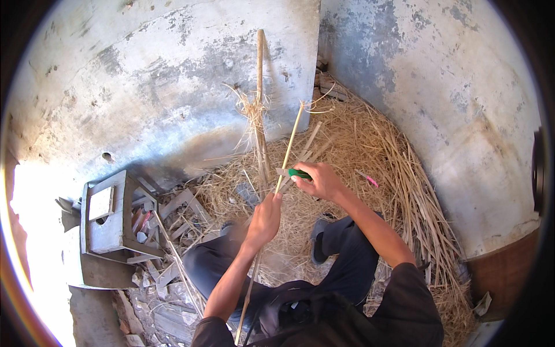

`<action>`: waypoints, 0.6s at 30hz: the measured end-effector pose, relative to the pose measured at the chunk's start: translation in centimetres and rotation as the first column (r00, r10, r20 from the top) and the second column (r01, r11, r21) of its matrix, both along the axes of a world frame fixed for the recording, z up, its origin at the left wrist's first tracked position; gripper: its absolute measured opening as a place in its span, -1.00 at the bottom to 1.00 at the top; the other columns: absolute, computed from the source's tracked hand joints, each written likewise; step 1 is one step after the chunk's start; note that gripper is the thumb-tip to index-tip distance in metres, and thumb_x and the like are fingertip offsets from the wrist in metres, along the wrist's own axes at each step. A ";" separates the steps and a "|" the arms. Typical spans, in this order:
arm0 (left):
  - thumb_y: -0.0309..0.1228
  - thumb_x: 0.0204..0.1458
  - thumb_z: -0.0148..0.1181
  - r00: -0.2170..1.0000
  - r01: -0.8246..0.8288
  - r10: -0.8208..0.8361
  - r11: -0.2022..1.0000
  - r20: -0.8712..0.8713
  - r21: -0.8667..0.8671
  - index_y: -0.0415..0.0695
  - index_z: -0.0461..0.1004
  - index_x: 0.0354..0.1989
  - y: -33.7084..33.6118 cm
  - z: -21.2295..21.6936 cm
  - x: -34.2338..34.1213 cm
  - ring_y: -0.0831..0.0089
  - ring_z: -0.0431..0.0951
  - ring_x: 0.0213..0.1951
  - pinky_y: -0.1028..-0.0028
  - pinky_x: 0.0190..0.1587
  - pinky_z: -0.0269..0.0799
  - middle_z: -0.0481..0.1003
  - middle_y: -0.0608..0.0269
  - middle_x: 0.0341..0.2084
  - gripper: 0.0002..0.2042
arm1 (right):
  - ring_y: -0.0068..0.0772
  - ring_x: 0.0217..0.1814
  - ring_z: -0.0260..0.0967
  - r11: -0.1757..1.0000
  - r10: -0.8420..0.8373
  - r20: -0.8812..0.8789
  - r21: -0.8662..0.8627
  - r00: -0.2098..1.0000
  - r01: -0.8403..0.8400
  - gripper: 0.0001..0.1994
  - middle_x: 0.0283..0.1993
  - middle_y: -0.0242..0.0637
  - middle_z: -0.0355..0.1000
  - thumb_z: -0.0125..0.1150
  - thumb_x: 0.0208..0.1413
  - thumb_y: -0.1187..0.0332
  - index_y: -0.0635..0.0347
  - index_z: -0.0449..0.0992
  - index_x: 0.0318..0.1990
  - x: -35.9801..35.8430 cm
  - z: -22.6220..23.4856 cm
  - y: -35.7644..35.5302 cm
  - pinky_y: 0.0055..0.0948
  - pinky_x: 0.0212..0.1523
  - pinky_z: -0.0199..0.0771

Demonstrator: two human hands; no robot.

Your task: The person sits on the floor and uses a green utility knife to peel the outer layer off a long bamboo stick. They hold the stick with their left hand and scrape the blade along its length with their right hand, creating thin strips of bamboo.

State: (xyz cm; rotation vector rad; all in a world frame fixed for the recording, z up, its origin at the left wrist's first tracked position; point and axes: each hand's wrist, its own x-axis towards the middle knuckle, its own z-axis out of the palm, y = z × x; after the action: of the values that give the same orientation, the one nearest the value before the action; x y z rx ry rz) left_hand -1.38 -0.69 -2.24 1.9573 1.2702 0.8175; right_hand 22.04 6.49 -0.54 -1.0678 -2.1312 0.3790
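My left hand (265, 222) is closed round a long, thin, pale stick (292, 137), which looks like split cane or bamboo. The stick runs from between my legs up past the hand, and thin curled fibres hang at its far tip. Just above that grip, my right hand (321, 181) is wrapped round a green-handled utility knife (299, 173). Its short blade points left and lies across the stick; whether the edge is biting into it is too small to tell.
A wooden pole (260, 66) with a tuft of fibres leans on the wall. Straw-like shavings (352, 136) cover the floor, with long strips (425, 202) piled at right. A pink-handled object (371, 181) lies there. At left sits a wooden stool (107, 243) beside scrap wood.
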 end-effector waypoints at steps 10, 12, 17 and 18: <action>-0.28 0.50 -0.07 0.988 0.033 -0.013 0.991 0.153 -0.132 -0.27 0.37 -0.24 -1.7 0.2 0.8 0.01 0.44 -0.47 0.09 -0.34 0.33 0.39 -0.04 -0.54 -0.69 | -0.60 -0.67 0.18 0.959 -0.284 -0.055 -0.034 0.957 0.282 -0.63 -0.56 -0.46 0.42 0.11 0.42 0.01 0.15 0.62 -0.13 7.1 -1.5 4.6 -0.38 -0.66 0.21; -0.22 0.52 -0.09 0.986 0.055 -0.043 0.996 0.160 -0.070 -0.28 0.37 -0.27 -2.0 0.5 1.4 0.06 0.42 -0.50 0.10 -0.33 0.33 0.38 -0.02 -0.59 -0.63 | -0.62 -0.68 0.12 0.933 -0.359 -0.047 -0.048 0.932 0.357 -0.60 -0.58 -0.49 0.38 0.10 0.43 -0.01 0.16 0.63 -0.10 8.5 -1.4 5.0 -0.42 -0.67 0.14; -0.21 0.51 -0.09 0.982 0.088 -0.074 0.993 0.172 -0.075 -0.28 0.37 -0.26 -2.6 0.9 1.9 -0.07 0.40 -0.46 0.08 -0.28 0.34 0.38 -0.12 -0.56 -0.63 | -0.58 -0.63 0.16 0.884 -0.466 -0.126 -0.107 0.876 0.455 -0.56 -0.59 -0.43 0.36 0.11 0.45 0.02 0.28 0.64 -0.03 10.0 -0.7 5.0 -0.40 -0.55 0.19; -0.20 0.52 -0.11 0.985 0.092 -0.080 0.993 0.150 -0.072 -0.27 0.37 -0.27 -2.6 0.8 1.8 0.00 0.41 -0.46 0.12 -0.27 0.34 0.38 -0.08 -0.57 -0.62 | -0.59 -0.63 0.16 0.877 -0.481 -0.095 -0.052 0.871 0.478 -0.56 -0.59 -0.43 0.34 0.11 0.45 0.02 0.29 0.63 -0.03 10.3 -0.4 5.0 -0.39 -0.53 0.19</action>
State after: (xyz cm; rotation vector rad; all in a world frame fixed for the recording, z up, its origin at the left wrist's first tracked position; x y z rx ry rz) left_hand 0.47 -3.26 -1.43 1.8406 1.1079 0.8389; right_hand 32.38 11.51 -0.95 -1.5085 -1.6926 0.2167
